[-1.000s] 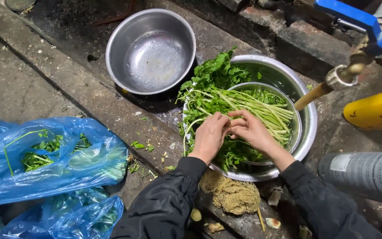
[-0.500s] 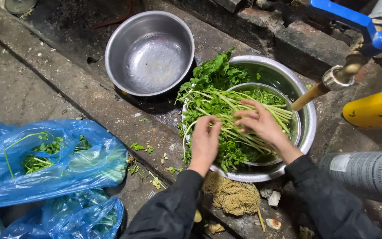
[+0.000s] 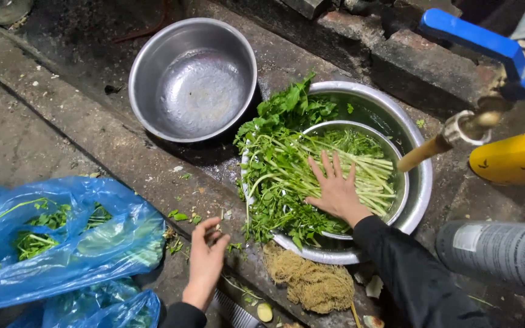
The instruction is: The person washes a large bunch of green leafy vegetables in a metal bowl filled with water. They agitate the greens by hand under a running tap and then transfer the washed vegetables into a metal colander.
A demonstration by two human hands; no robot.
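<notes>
While our right hand [image 3: 337, 193] presses flat on greens [image 3: 287, 176], our left hand [image 3: 205, 261], loosely curled and holding nothing, hovers between basin rim [image 3: 423, 182] and blue bag [image 3: 80, 243].

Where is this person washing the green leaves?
Probably an outdoor washing spot on rough concrete ground: a tap hangs over a metal bowl of greens, with another bowl on the floor.
</notes>
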